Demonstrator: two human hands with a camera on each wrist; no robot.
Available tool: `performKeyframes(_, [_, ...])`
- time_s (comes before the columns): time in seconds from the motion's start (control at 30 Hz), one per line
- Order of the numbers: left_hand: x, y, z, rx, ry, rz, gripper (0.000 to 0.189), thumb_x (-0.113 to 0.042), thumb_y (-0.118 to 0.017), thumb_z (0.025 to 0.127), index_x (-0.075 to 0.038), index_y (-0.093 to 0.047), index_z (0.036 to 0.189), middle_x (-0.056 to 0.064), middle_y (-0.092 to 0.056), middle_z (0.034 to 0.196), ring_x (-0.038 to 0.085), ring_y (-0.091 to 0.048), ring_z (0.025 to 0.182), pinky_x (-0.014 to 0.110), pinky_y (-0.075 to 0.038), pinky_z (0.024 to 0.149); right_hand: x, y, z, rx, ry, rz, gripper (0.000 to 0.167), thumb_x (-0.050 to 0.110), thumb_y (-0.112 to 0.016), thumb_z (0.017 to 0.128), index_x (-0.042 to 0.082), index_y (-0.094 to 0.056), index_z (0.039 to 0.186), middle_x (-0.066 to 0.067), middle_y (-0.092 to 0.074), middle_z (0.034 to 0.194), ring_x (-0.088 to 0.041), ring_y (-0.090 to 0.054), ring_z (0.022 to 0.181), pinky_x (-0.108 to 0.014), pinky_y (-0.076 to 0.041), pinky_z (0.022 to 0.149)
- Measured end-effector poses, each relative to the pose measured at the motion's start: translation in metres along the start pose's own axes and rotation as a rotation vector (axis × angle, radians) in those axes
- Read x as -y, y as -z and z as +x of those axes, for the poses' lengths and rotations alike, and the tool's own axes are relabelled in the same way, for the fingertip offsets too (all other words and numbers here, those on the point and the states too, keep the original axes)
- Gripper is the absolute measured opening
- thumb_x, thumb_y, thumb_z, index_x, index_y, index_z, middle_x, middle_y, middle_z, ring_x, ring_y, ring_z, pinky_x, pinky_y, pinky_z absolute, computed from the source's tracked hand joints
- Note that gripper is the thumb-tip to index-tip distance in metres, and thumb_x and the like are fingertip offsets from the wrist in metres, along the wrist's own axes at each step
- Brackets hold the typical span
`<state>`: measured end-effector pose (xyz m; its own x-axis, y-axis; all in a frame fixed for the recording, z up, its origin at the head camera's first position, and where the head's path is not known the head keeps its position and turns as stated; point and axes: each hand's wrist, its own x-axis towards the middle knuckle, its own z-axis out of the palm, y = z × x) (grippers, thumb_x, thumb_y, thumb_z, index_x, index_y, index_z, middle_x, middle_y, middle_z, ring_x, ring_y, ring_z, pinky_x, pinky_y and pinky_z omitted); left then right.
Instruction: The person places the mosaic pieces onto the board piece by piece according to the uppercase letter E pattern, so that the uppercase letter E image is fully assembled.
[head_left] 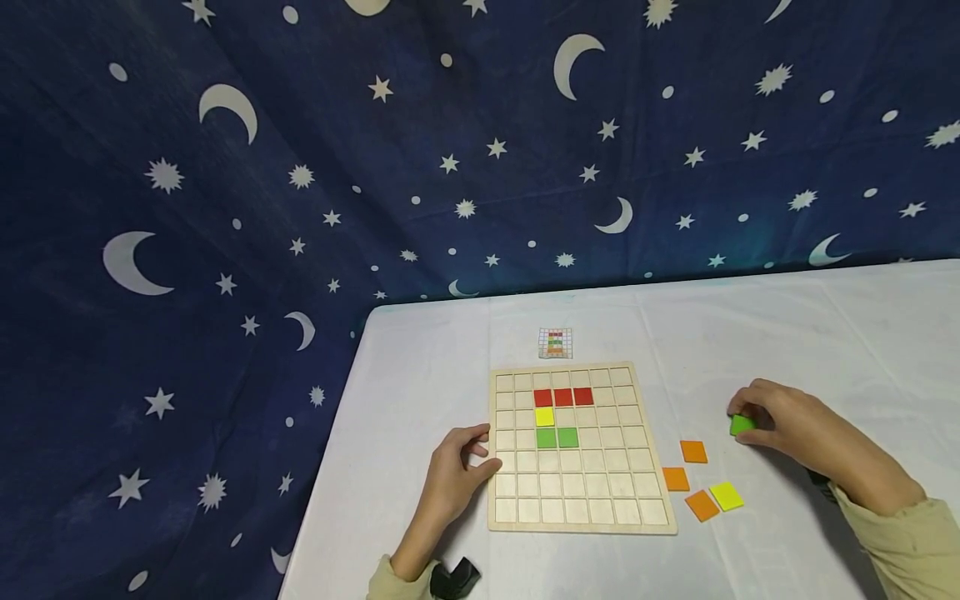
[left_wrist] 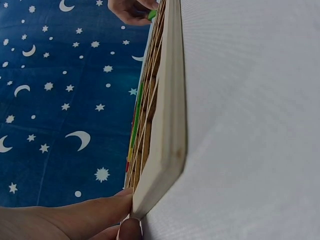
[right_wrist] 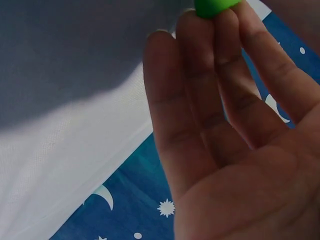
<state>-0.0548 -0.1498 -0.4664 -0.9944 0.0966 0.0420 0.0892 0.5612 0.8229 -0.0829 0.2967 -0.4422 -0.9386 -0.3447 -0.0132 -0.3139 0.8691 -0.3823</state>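
A wooden grid board (head_left: 600, 487) lies on the white cloth. In its squares sit three red tiles (head_left: 563, 397), one yellow tile (head_left: 544, 417) and two green tiles (head_left: 567, 437). My left hand (head_left: 453, 475) holds the board by its left edge; the left wrist view shows the thumb (left_wrist: 95, 212) over the rim and a fingertip at its side. Right of the board, my right hand (head_left: 787, 425) pinches a green tile (head_left: 741, 425) between thumb and fingers. The right wrist view shows this green tile (right_wrist: 212, 7) at the fingertips, partly cut off by the frame.
Between board and right hand lie three loose orange tiles (head_left: 693, 452) and a yellow tile (head_left: 727, 496). One orange tile (head_left: 677, 479) lies right beside the board's edge. Behind the board is a small pattern card (head_left: 556, 343). A starry blue curtain (head_left: 510, 100) hangs behind the table.
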Motion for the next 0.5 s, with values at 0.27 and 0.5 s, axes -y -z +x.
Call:
performKeyframes(0.27, [0.000,0.000,0.000,0.001,0.007,0.009,0.046,-0.005,-0.081,0.079,-0.003,-0.067,0.123,0.004,-0.066,0.103,0.015,-0.061,0.086,0.018,-0.044,0.066,0.003,0.002,0.001,-0.043,0.057,0.013,0.026,0.008,-0.087,0.068,0.019,-0.067,0.080,0.014,-0.057,0.076,0.004,-0.045,0.066,-0.025,-0.045,0.060])
performKeyframes(0.5, [0.000,-0.001,0.000,-0.006,0.007,0.007,0.046,-0.004,-0.081,0.078,-0.002,-0.067,0.122,0.004,-0.066,0.102,0.014,-0.061,0.085,0.018,-0.044,0.065,0.018,0.006,0.008,-0.050,0.089,0.031,0.017,0.007,-0.085,0.071,0.013,-0.074,0.083,0.010,-0.067,0.080,0.000,-0.056,0.069,-0.026,-0.051,0.063])
